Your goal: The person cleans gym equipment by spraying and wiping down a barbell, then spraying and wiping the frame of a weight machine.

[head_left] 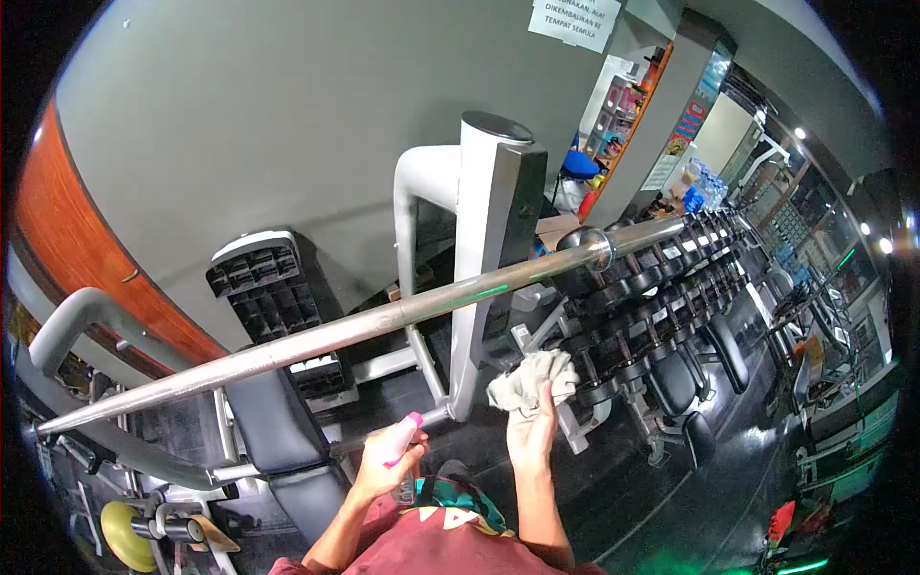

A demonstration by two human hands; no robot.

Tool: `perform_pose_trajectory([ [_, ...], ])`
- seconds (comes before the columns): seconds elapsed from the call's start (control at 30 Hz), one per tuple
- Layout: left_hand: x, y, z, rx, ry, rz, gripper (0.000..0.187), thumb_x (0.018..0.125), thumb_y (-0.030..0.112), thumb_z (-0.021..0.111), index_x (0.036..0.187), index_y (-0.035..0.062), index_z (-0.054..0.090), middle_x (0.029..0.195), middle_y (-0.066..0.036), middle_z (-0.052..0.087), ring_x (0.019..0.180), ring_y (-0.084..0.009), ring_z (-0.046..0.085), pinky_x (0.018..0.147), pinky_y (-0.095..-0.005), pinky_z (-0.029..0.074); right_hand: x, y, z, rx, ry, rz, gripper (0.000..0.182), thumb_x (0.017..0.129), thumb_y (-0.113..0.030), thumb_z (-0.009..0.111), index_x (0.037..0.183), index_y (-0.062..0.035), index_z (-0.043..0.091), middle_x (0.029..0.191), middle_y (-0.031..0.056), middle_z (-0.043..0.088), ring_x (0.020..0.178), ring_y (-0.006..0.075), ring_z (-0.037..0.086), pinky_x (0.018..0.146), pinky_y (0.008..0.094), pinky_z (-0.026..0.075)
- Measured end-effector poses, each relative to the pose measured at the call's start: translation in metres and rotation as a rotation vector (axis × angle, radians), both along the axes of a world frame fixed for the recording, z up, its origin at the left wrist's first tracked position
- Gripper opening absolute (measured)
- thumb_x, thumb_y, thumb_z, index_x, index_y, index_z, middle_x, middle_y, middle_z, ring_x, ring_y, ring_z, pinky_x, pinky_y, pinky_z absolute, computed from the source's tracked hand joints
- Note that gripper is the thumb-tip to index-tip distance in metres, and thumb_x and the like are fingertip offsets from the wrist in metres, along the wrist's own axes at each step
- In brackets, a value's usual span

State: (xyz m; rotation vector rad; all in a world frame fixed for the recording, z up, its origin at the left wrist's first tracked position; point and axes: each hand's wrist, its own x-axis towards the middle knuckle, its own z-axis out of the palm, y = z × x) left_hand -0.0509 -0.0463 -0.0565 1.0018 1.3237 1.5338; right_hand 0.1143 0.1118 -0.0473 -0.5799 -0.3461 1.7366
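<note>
My left hand [381, 468] is closed around a spray bottle [397, 439] with a pink and white head; its lower body is partly hidden behind my hand and looks clear. In my right hand [531, 443] a crumpled, pale grey cloth [537, 379] is gripped, with the thumb over its front. Ahead of both hands a long metal barbell [345, 335] runs from lower left to upper right. Neither hand touches it. The cloth is below the bar, near a white and grey upright post [481, 220].
A black padded bench [273, 422] stands at left, with a yellow weight plate [125, 537] below it. Racks of dumbbells [661, 326] extend to the right. A grey wall [268, 125] with a paper sign [575, 19] rises behind.
</note>
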Motion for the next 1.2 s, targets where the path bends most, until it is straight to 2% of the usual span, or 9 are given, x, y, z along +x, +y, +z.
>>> perform_pose_trajectory([
  [0.17, 0.004, 0.003, 0.01, 0.021, 0.105, -0.007, 0.014, 0.079, -0.004, 0.057, 0.093, -0.0043, 0.058, 0.08, -0.008, 0.063, 0.071, -0.0128, 0.061, 0.059, -0.027, 0.052, -0.001, 0.039, 0.0, 0.918, -1.404, -0.398, 0.044, 0.081, 0.005, 0.053, 0.124, -0.0032, 0.049, 0.121, 0.0149, 0.052, 0.115, 0.0303, 0.051, 0.098, 0.0398, 0.04],
  [0.23, 0.006, 0.002, 0.014, -0.016, 0.107, 0.012, 0.014, 0.079, -0.003, 0.057, 0.093, -0.0037, 0.059, 0.081, -0.008, 0.063, 0.071, -0.0122, 0.061, 0.059, -0.0265, 0.051, 0.001, 0.055, 0.01, 0.979, -1.671, 0.032, 0.045, 0.076, -0.003, 0.059, 0.121, -0.0059, 0.052, 0.118, 0.0171, 0.052, 0.11, 0.0346, 0.052, 0.093, 0.0414, 0.043],
  [0.4, 0.006, 0.002, 0.009, -0.072, 0.027, -0.024, 0.014, 0.079, -0.004, 0.057, 0.093, -0.0035, 0.059, 0.081, -0.009, 0.063, 0.071, -0.0129, 0.061, 0.061, -0.0269, 0.052, -0.018, 0.082, 0.023, 0.997, -1.978, 0.276, 0.03, 0.079, -0.011, 0.058, 0.107, -0.0017, 0.054, 0.099, 0.0195, 0.059, 0.093, 0.0378, 0.059, 0.081, 0.0469, 0.048],
  [0.57, 0.005, 0.002, 0.009, -0.033, 0.029, -0.033, 0.013, 0.08, -0.003, 0.057, 0.094, -0.0036, 0.059, 0.081, -0.009, 0.063, 0.069, -0.0127, 0.061, 0.057, -0.0263, 0.051, -0.024, 0.073, 0.019, 1.034, -2.018, 0.167, 0.028, 0.078, -0.01, 0.058, 0.104, 0.0001, 0.054, 0.096, 0.0178, 0.061, 0.09, 0.0362, 0.061, 0.078, 0.0467, 0.049],
  [0.67, 0.007, 0.004, 0.013, -0.086, -0.002, -0.047, 0.013, 0.08, -0.002, 0.058, 0.093, -0.0031, 0.059, 0.081, -0.008, 0.064, 0.072, -0.0134, 0.062, 0.063, -0.0272, 0.051, -0.013, 0.065, 0.026, 1.444, -1.876, 0.124, 0.031, 0.07, -0.002, 0.058, 0.102, 0.0, 0.056, 0.095, 0.0166, 0.063, 0.087, 0.0375, 0.06, 0.078, 0.0411, 0.05],
  [0.8, 0.009, 0.01, 0.013, 0.102, 0.15, -0.072, 0.014, 0.083, 0.0, 0.059, 0.096, -0.0032, 0.061, 0.08, -0.008, 0.063, 0.055, -0.0107, 0.06, 0.049, -0.0238, 0.049, 0.009, 0.077, 0.053, 1.029, -1.274, 0.543, 0.034, 0.072, 0.005, 0.054, 0.104, -0.0058, 0.058, 0.096, 0.0159, 0.065, 0.091, 0.03, 0.064, 0.077, 0.0317, 0.049],
  [1.03, 0.008, 0.024, 0.03, 0.084, 0.237, -0.128, 0.013, 0.078, 0.001, 0.06, 0.09, -0.0032, 0.06, 0.076, -0.01, 0.065, 0.071, -0.0153, 0.063, 0.068, -0.0286, 0.051, 0.036, 0.1, 0.089, 0.69, -0.923, -0.377, 0.036, 0.087, -0.001, 0.053, 0.123, 0.0037, 0.048, 0.116, 0.0157, 0.056, 0.109, 0.0227, 0.053, 0.095, 0.0321, 0.04],
  [1.1, 0.012, 0.031, 0.032, 0.191, 0.231, -0.148, 0.012, 0.083, 0.0, 0.06, 0.094, -0.0031, 0.061, 0.075, -0.009, 0.066, 0.054, -0.0121, 0.062, 0.049, -0.0249, 0.049, 0.012, 0.116, 0.106, 1.061, -1.037, -0.555, 0.042, 0.081, 0.006, 0.054, 0.123, -0.0001, 0.049, 0.121, 0.0151, 0.055, 0.116, 0.0263, 0.051, 0.1, 0.0363, 0.038],
  [1.2, 0.017, 0.04, 0.03, 0.243, 0.314, -0.12, 0.014, 0.082, 0.004, 0.062, 0.094, -0.0024, 0.062, 0.076, -0.009, 0.065, 0.054, -0.0137, 0.062, 0.051, -0.0261, 0.049, -0.01, 0.131, 0.124, 1.398, -1.433, -0.412, 0.052, 0.07, 0.01, 0.057, 0.12, -0.0062, 0.052, 0.124, 0.0113, 0.054, 0.122, 0.0311, 0.047, 0.106, 0.0441, 0.035],
])
